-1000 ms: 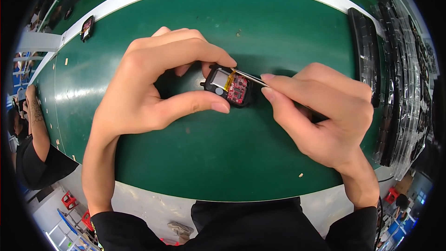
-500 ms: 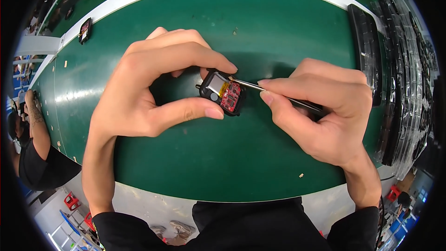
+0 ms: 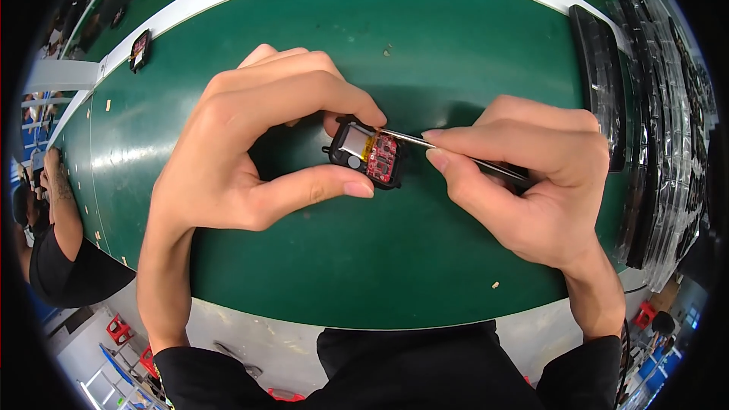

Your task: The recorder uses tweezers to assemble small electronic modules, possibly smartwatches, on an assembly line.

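My left hand [image 3: 250,152] pinches a small black device case [image 3: 364,153] between thumb and forefinger, just above the green mat [image 3: 471,53]. The case lies open and shows a red circuit board and a silvery battery inside. My right hand [image 3: 524,182] grips thin metal tweezers [image 3: 410,137], held like a pen. The tweezer tips rest at the upper edge of the red board, next to my left forefinger tip.
A stack of black trays [image 3: 600,83] in clear wrap lines the right side of the mat. Another small device [image 3: 139,49] lies at the far left edge near a white strip. A person in a black sleeve [image 3: 53,258] sits to the left.
The case has been turned slightly and drawn a little closer, and the tweezer tips now sit on the board's upper edge. Both hands keep their hold.
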Motion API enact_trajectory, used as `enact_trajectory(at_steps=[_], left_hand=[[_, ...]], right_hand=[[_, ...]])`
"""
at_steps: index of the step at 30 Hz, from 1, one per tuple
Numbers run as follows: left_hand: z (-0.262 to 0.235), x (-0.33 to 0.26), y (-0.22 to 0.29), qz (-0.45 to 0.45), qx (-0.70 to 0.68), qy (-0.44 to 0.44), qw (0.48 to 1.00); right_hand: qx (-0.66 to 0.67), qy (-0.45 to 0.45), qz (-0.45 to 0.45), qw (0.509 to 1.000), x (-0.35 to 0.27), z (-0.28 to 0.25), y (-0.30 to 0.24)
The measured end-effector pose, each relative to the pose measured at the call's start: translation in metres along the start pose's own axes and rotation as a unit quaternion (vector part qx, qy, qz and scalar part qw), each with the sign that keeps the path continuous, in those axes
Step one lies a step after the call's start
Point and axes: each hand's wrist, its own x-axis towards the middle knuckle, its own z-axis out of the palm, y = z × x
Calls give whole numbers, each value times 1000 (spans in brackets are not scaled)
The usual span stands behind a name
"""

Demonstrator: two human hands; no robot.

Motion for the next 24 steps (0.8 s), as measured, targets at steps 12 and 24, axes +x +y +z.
enact_trajectory(at_steps=[12, 24], left_hand=[[0, -4, -1, 24, 12, 7, 1000], [-7, 7, 5, 8, 10, -5, 1000]], right_hand=[[-3, 8, -22, 1000, -3, 4, 1], [-11, 23, -40, 999, 0, -2, -3]])
